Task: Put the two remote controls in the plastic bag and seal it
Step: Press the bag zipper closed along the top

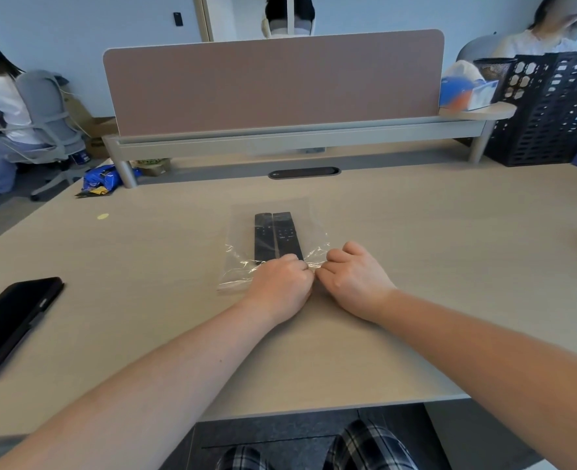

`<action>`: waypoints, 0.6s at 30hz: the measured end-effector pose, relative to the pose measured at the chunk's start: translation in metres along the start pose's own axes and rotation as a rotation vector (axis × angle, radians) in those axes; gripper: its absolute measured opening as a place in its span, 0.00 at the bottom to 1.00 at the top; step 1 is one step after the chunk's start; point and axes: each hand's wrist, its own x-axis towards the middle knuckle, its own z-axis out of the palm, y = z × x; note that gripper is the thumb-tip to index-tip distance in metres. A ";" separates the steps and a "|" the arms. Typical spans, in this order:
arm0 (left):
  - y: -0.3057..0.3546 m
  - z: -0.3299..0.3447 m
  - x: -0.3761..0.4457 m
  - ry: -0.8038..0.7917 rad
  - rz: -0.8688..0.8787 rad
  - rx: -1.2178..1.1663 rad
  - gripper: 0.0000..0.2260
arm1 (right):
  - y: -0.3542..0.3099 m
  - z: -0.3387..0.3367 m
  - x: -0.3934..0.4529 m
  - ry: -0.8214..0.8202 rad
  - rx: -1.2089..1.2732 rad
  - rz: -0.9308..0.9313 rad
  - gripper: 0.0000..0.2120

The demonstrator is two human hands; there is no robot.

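Two slim black remote controls lie side by side inside a clear plastic bag (239, 245) on the desk, the left remote (263, 235) touching the right remote (287, 234). The bag's near edge is crumpled. My left hand (282, 283) and my right hand (353, 279) meet at that near edge, fingers curled and pinching the plastic between them. The remotes' near ends are hidden behind my left hand's knuckles.
A black phone (12, 322) lies at the desk's left edge. A pink divider panel (273, 83) stands across the back. A black crate (551, 106) and a tissue box (466, 89) sit at the back right. Other people sit at left and right.
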 end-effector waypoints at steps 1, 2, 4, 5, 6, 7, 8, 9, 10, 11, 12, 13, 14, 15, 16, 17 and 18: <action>0.000 -0.001 0.001 -0.001 0.016 0.004 0.13 | 0.000 0.000 0.000 0.000 -0.003 -0.006 0.12; 0.000 -0.001 0.001 -0.003 0.033 0.008 0.13 | 0.000 0.000 0.000 0.000 -0.004 -0.009 0.12; -0.001 -0.003 0.003 -0.011 0.056 0.006 0.14 | 0.000 -0.001 0.001 0.001 -0.008 -0.010 0.12; -0.001 -0.004 0.004 -0.008 0.056 -0.004 0.14 | -0.001 -0.001 0.000 0.005 -0.012 -0.004 0.12; 0.000 -0.003 0.004 0.001 0.050 -0.025 0.13 | -0.001 -0.001 -0.001 0.011 -0.017 0.005 0.13; -0.001 -0.002 0.003 0.015 0.040 -0.058 0.12 | -0.001 0.000 -0.002 0.019 -0.023 0.018 0.13; -0.002 -0.001 0.001 0.028 0.026 -0.095 0.11 | -0.001 0.001 -0.004 0.026 -0.027 0.033 0.13; -0.004 0.001 -0.002 0.041 0.006 -0.125 0.10 | -0.001 0.001 -0.006 0.029 -0.030 0.050 0.12; -0.007 0.003 -0.006 0.050 -0.012 -0.141 0.12 | -0.001 0.002 -0.007 0.028 -0.035 0.067 0.12; -0.010 0.004 -0.010 0.059 -0.025 -0.147 0.14 | -0.001 0.003 -0.009 0.024 -0.039 0.080 0.11; -0.014 0.005 -0.012 0.068 -0.036 -0.152 0.14 | -0.001 0.004 -0.009 0.021 -0.044 0.088 0.11; -0.017 0.006 -0.015 0.076 -0.045 -0.153 0.14 | -0.001 0.004 -0.009 0.019 -0.047 0.094 0.11; -0.019 0.005 -0.016 0.082 -0.051 -0.150 0.15 | -0.001 0.004 -0.009 0.021 -0.050 0.100 0.10; -0.019 0.005 -0.016 0.091 -0.052 -0.142 0.15 | -0.001 0.004 -0.008 0.028 -0.049 0.106 0.10; -0.019 0.005 -0.016 0.099 -0.047 -0.132 0.15 | -0.002 0.004 -0.007 0.038 -0.045 0.111 0.10; -0.018 0.004 -0.015 0.109 -0.037 -0.123 0.15 | -0.002 0.003 -0.006 0.048 -0.040 0.113 0.09; -0.016 0.004 -0.015 0.115 -0.026 -0.124 0.15 | -0.003 0.003 -0.005 0.059 -0.034 0.111 0.09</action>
